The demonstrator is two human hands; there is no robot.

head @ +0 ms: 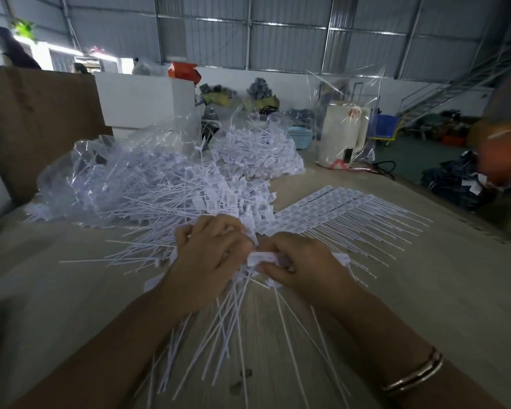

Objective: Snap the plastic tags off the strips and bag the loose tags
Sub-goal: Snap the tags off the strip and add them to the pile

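My left hand (210, 261) and my right hand (301, 264) meet at the middle of the wooden table (425, 305). Both are closed on a bunch of white plastic tags (261, 258) whose thin tails fan out towards me. Just beyond my right hand lie flat strips of joined tags (337, 202), tails pointing right. A large heap of loose tags (165, 190) spreads out to the left of my hands. It spills from a clear plastic bag (101, 160). Further back sits a second clear bag of tags (263, 143).
A white electric kettle (341, 137) inside a clear bag stands at the table's far right. A brown cardboard sheet (36, 119) leans at the left. Another person's blurred orange sleeve (502, 149) shows at the right edge. Loose tag tails (219, 343) cover the table between my forearms.
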